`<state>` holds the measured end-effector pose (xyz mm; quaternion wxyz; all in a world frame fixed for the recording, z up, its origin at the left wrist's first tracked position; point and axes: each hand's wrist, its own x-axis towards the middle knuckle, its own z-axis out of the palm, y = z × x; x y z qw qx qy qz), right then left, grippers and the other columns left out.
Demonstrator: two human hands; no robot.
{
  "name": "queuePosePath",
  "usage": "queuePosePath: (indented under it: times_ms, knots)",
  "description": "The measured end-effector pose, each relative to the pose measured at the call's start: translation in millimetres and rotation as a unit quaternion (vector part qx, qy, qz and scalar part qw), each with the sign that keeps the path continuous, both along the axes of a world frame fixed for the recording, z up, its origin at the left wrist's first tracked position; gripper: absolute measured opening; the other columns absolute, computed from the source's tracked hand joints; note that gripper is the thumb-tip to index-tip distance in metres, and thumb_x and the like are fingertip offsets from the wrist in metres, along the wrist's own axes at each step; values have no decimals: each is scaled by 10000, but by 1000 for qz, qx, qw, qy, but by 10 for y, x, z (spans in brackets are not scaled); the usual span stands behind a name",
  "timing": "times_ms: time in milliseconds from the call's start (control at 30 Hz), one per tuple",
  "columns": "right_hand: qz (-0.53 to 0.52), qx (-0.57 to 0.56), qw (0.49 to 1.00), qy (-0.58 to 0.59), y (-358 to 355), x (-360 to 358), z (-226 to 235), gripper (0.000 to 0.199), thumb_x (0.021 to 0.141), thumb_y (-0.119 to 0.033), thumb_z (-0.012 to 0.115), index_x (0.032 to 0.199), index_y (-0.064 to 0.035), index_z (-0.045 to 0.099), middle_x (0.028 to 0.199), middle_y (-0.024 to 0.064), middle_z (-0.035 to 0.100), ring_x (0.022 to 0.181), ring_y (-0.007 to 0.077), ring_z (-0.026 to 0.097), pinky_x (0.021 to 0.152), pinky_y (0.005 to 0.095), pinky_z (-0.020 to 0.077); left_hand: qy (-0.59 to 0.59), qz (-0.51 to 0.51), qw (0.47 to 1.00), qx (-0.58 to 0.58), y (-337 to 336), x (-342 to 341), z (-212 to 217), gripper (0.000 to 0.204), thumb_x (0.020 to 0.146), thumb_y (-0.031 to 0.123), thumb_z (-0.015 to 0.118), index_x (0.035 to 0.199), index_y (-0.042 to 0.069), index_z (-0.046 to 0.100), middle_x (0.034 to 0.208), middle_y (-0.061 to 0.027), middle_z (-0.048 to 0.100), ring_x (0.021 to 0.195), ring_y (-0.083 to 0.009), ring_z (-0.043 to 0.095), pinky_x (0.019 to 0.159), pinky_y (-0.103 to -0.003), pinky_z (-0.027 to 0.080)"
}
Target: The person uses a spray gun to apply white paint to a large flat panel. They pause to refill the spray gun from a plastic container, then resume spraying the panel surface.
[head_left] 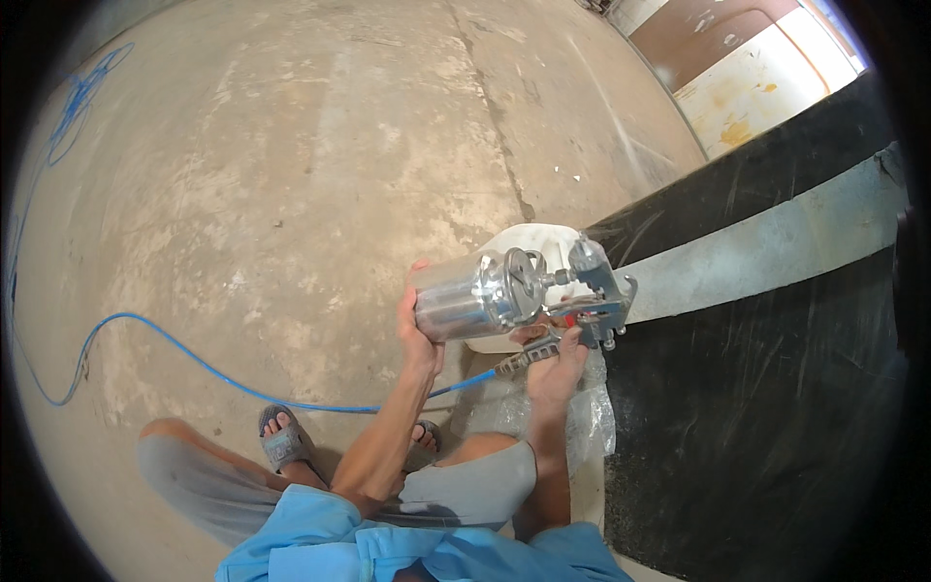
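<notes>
A silver paint spray gun [599, 312] with a metal cup [456, 299] lies tilted on its side in front of me, the cup pointing left. My left hand [417, 325] is wrapped round the bottom end of the cup, its fingers partly hidden behind it. Around the gun's handle closes my right hand [560, 369], with the thumb near the gun body. A blue air hose [204, 362] joins a metal fitting at the base of the handle. Behind the gun and cup is a white plastic container [524, 239], partly covered by them.
To the right stands a large black surface [737, 417] crossed by a grey curved band [766, 254]. Crumpled clear plastic [593, 419] lies below my right hand. More blue hose is coiled [82, 102] on the concrete floor [291, 194] at far left. Stained panels lean at the upper right.
</notes>
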<state>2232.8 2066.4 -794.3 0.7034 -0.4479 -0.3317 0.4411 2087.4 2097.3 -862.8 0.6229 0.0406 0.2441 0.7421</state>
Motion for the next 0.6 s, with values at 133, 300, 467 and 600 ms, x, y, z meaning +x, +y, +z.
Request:
queuePosePath:
  times_ms: [133, 300, 467, 600]
  knots:
    - [103, -95, 983, 118, -23, 22, 117, 613, 860, -683, 561, 1028, -94, 531, 628, 13, 471, 558, 164, 482, 602, 367, 458, 62, 73, 988, 118, -57, -286, 195, 684, 928, 456, 459, 1432, -5, 427, 1324, -152, 548, 1247, -274, 520, 1069, -404, 404]
    - [99, -44, 992, 62, -46, -103, 205, 596, 888, -696, 506, 881, -101, 552, 556, -25, 368, 489, 131, 371, 555, 326, 385, 95, -28, 993, 66, 55, -459, 311, 698, 923, 468, 442, 1436, -5, 433, 1329, -154, 548, 1263, -284, 512, 1081, -407, 394]
    - [99, -66, 991, 67, -6, -260, 353, 527, 969, -600, 478, 830, -94, 533, 555, -31, 332, 485, 128, 349, 542, 314, 367, 24, -32, 999, 24, 156, -354, 175, 675, 938, 436, 449, 1428, -28, 458, 1378, -162, 540, 1293, -277, 491, 1110, -391, 351]
    - [116, -82, 987, 70, -35, -270, 454, 601, 1007, -566, 424, 1138, -5, 594, 585, -37, 344, 507, 119, 350, 552, 310, 362, 45, 28, 997, 61, 128, -489, 24, 688, 941, 447, 449, 1421, -46, 454, 1386, -172, 539, 1282, -283, 514, 1099, -412, 383]
